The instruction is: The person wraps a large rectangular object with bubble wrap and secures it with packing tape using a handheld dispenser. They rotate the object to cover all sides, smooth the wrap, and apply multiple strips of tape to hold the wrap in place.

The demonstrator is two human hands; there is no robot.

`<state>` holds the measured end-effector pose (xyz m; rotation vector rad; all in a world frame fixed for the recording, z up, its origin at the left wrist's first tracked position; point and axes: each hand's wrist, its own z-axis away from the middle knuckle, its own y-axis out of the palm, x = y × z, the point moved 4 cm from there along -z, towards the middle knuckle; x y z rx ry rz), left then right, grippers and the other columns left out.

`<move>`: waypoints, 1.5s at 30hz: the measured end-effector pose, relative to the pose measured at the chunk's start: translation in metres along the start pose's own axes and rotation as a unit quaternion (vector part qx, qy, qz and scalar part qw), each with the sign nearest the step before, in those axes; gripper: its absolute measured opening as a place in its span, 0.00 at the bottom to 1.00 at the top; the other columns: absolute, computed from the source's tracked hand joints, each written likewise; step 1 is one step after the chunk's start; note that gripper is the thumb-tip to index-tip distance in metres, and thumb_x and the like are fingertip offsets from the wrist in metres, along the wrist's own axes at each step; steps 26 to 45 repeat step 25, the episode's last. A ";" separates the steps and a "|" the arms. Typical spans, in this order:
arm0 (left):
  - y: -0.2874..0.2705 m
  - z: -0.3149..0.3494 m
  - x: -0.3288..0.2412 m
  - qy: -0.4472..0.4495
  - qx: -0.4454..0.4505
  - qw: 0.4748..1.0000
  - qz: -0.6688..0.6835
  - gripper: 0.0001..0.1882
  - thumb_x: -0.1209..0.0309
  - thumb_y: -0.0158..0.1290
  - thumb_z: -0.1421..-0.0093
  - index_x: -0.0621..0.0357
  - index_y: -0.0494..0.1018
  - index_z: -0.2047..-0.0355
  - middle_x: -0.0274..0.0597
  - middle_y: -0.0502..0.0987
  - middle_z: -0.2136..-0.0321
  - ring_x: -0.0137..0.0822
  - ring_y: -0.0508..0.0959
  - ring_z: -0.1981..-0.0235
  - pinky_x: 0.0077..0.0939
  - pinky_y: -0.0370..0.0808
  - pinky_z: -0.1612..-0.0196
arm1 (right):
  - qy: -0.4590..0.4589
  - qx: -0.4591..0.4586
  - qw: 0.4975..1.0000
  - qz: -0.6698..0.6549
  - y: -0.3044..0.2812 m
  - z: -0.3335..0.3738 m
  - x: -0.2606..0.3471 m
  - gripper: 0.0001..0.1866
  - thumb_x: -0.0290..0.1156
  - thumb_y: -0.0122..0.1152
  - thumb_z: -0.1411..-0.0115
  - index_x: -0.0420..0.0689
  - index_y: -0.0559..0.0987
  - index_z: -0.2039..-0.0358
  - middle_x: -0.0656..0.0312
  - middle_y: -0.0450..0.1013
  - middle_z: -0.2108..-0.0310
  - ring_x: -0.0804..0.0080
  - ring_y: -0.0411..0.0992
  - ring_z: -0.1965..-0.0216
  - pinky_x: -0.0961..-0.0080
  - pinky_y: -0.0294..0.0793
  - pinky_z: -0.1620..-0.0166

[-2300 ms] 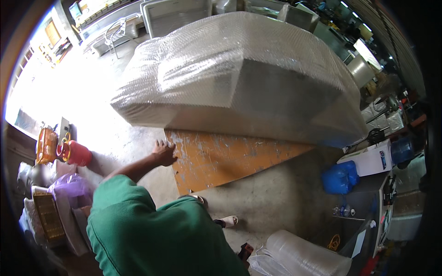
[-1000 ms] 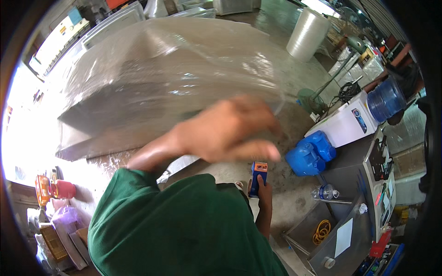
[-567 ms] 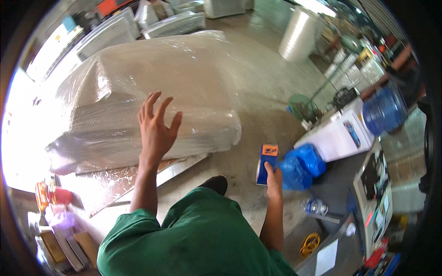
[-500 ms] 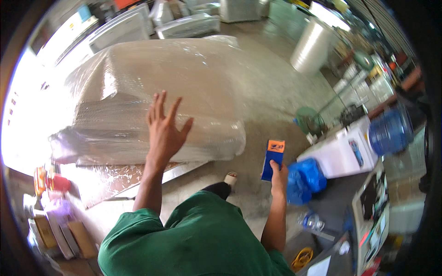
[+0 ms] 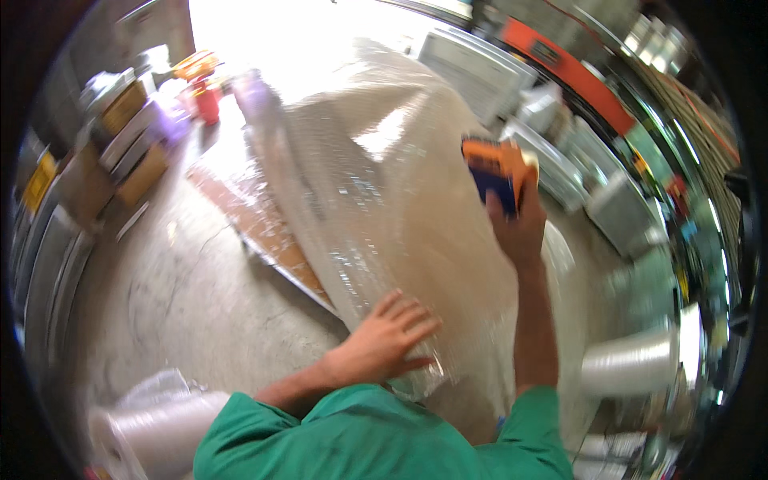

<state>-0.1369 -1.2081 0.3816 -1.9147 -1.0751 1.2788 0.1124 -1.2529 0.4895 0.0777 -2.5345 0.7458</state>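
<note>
the big bundle (image 5: 376,200) mid-frame is wrapped in clear, glossy bubble wrap, dimpled and shiny. the tape dispenser (image 5: 496,172) at upper right looks like smooth orange and blue plastic. the board (image 5: 256,224) beneath seems rough wood. the floor (image 5: 184,296) is matt, cracked concrete.

Left hand (image 5: 384,344) flat on bubble-wrapped bundle (image 5: 384,200), right hand (image 5: 516,228) gripping orange-and-blue tape dispenser (image 5: 496,168) (blurred), wooden board (image 5: 256,224) beneath

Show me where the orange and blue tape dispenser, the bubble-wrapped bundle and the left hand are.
orange and blue tape dispenser (image 5: 498,172), head view, on its blue body under the orange top.
bubble-wrapped bundle (image 5: 376,200), head view, on its wrapped upper surface.
left hand (image 5: 384,344), head view, on the back of the hand, flat on the wrap.
</note>
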 end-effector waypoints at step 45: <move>0.115 -0.007 -0.109 -0.525 -0.175 0.809 -0.197 0.52 0.38 0.55 0.43 0.64 0.55 0.31 0.53 0.61 0.36 0.52 0.53 0.32 0.52 0.48 0.35 | -0.168 0.313 0.934 0.023 0.051 -0.166 -0.096 0.33 0.58 0.60 0.38 0.47 0.75 0.41 0.46 0.73 0.44 0.59 0.69 0.38 0.62 0.63 0.35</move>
